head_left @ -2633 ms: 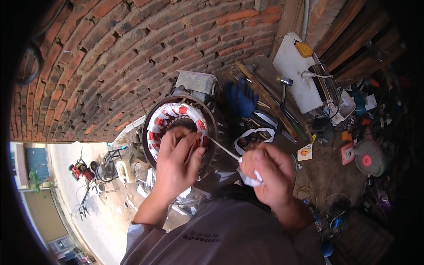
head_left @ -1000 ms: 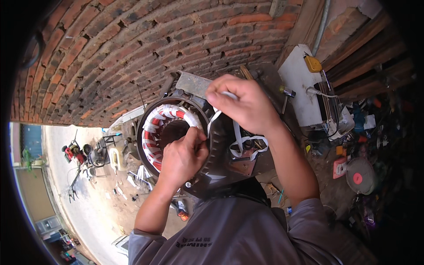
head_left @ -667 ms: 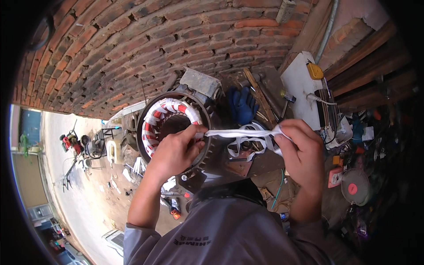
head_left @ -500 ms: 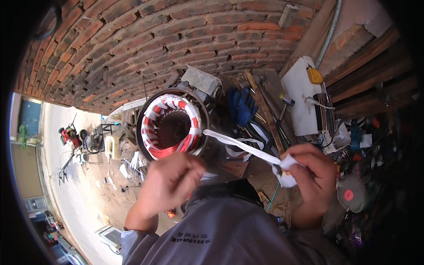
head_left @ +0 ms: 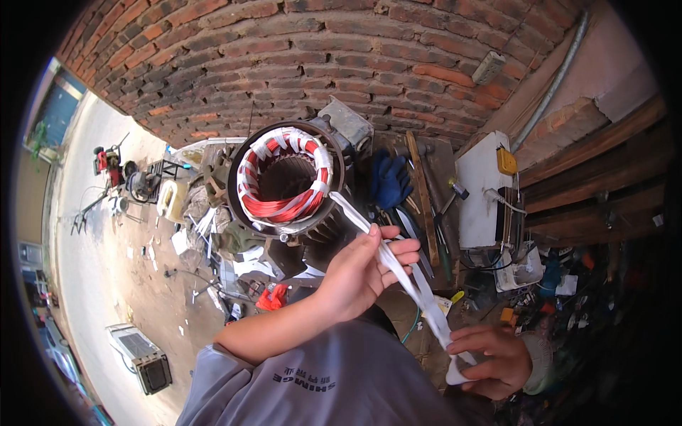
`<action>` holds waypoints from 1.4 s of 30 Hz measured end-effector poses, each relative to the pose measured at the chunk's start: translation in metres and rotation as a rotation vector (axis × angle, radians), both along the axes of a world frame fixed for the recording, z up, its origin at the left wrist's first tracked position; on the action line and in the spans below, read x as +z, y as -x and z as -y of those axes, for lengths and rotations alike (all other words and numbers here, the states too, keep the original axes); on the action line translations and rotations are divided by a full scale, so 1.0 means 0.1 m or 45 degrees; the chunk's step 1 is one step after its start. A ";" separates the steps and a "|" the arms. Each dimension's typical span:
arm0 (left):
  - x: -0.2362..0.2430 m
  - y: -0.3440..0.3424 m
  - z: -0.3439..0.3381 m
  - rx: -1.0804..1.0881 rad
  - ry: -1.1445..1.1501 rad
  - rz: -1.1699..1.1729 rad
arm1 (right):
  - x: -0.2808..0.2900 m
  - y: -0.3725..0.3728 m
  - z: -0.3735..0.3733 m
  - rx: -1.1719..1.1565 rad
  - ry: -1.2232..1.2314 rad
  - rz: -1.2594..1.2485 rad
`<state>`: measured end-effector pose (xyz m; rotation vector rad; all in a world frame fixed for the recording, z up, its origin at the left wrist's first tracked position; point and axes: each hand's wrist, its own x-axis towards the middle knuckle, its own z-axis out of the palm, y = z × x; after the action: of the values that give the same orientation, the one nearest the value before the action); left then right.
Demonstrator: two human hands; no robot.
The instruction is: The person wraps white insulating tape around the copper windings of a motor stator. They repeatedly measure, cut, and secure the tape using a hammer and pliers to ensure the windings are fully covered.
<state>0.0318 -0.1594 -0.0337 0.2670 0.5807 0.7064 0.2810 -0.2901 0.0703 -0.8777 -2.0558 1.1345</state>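
Note:
A ring of red wire windings (head_left: 288, 208), partly wrapped in white cloth tape, sits inside a round dark motor housing (head_left: 341, 170). From the ring's right side a strip of white tape (head_left: 418, 295) runs down toward me. My left hand (head_left: 362, 273) pinches this strip between thumb and fingers partway along, just below the housing. Farther down and to the right, my right hand (head_left: 494, 358) grips the tape's lower part, its fingers curled around a folded bunch.
Right of the housing lie blue gloves (head_left: 391, 181), a wooden stick (head_left: 424, 206) and a hammer (head_left: 455, 192). A white board (head_left: 483, 181) stands beyond them. A brick wall (head_left: 320, 64) rises behind. Red cloth (head_left: 272, 297) and scraps litter the ground at left.
My left hand has moved right from in front of the housing and taken hold of the tape. My right hand has moved lower, stretching out more of the strip. The view has shifted.

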 end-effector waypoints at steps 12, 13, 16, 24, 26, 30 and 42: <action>0.30 0.14 0.51 -0.376 -0.739 -0.381 | -1.36 0.49 -0.72 -0.225 0.835 -0.746; 0.36 0.15 0.54 -0.404 -0.754 -0.278 | -1.25 0.63 -0.81 -0.109 0.984 -0.883; 0.61 0.34 0.62 -0.418 -1.173 -0.547 | -0.80 0.85 -1.05 0.260 0.930 -1.486; 0.78 0.96 0.59 -0.083 -1.405 0.179 | 0.20 0.30 -1.68 0.123 0.533 -1.912; 0.87 1.19 0.63 -0.092 -1.348 0.236 | 0.25 0.00 -1.83 0.032 0.476 -1.951; 1.07 1.69 0.96 0.052 -1.150 -0.090 | 0.19 -0.44 -2.09 -0.309 0.396 -1.898; 0.31 3.43 1.64 -0.163 -0.236 -1.393 | -0.72 -1.82 -2.41 -1.105 0.549 -1.646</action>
<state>-0.3111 -0.3234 -0.0023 0.8757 1.5199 0.4426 0.4626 -0.0488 -0.0018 -0.7463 -0.3162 1.1254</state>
